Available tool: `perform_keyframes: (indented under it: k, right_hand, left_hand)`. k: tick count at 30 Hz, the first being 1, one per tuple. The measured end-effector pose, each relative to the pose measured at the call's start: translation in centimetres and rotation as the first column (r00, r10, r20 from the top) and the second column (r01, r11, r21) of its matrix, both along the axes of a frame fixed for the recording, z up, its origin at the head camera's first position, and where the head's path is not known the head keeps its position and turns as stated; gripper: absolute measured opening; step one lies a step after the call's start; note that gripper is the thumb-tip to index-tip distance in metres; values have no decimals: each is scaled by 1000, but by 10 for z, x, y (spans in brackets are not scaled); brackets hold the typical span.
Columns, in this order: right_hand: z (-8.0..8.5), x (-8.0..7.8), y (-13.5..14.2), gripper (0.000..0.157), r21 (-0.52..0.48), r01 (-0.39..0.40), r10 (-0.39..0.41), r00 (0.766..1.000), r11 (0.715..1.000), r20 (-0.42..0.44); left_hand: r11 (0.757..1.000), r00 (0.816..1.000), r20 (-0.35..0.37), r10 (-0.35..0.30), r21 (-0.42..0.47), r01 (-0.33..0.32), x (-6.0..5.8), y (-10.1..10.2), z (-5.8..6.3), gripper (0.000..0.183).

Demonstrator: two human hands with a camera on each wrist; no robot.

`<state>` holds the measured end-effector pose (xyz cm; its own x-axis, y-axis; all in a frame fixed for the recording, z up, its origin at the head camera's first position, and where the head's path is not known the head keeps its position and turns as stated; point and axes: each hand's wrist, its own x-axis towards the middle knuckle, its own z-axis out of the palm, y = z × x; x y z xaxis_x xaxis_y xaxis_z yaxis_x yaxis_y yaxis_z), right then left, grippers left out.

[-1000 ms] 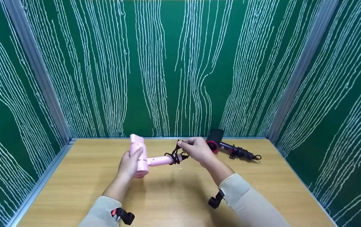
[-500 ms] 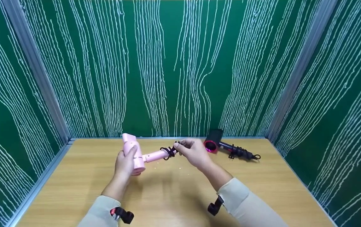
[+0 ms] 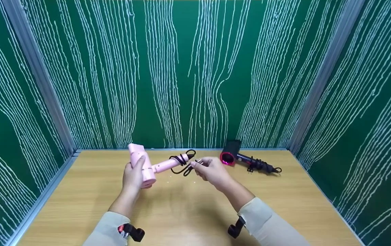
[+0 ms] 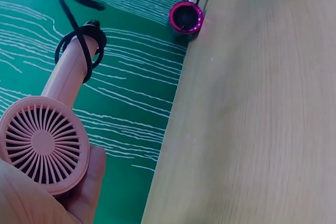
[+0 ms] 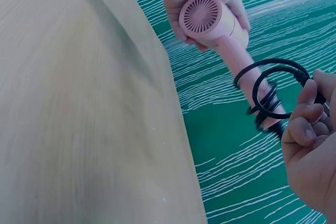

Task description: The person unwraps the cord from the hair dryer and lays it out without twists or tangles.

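In the head view my left hand (image 3: 132,176) grips the barrel of a pink hair dryer (image 3: 163,166), raised over the table with its handle pointing right. The round slatted grille (image 4: 43,142) faces the left wrist camera. A black cord (image 3: 180,160) is coiled round the handle's end, where a small loop sticks out. One length of this cord hangs loose and runs to my right hand (image 3: 215,172), which pinches its thicker end between thumb and fingers. In the right wrist view the loose cord (image 5: 268,103) bows in wide loops beside the handle; my fingers partly hide its end.
A black hair dryer (image 3: 231,153) with a glossy pink-red ring lies at the back right of the wooden table (image 3: 168,218), its own cord wound round its handle. Green walls (image 3: 195,68) with white wavy lines and metal corner posts (image 3: 38,68) enclose the back and sides.
The pink hair dryer has shifted left and its handle tilts further up. My right hand has drawn the cord's end away from the handle, so a length now hangs loose between them.
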<state>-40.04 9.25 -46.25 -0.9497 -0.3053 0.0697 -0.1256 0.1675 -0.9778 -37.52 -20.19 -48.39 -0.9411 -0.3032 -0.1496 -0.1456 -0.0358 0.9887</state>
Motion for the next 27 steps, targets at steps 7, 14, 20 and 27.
perform_keyframes:
  k: [7, 14, 20, 27]
  right_hand:
    - [-15, -6, 4, 27, -7, 7, -6, 998, 1000, 56]
    - [-33, -12, 5, 27, -25, -8, 11, 995, 1000, 95]
    - [-43, -14, 4, 24, -52, -45, 51, 991, 998, 122]
    - [-55, -21, 4, 21, -105, -77, 93, 983, 992, 157]
  left_hand:
    - [1000, 1000, -10, -21, 8, 21, 2, 1, 2, 85]
    - [999, 999, -21, -30, 31, 31, 4, 5, 7, 83]
    - [998, 998, -22, -56, 22, 56, 4, 6, 10, 83]
    - [991, 991, -13, -131, 21, 132, 5, 6, 17, 77]
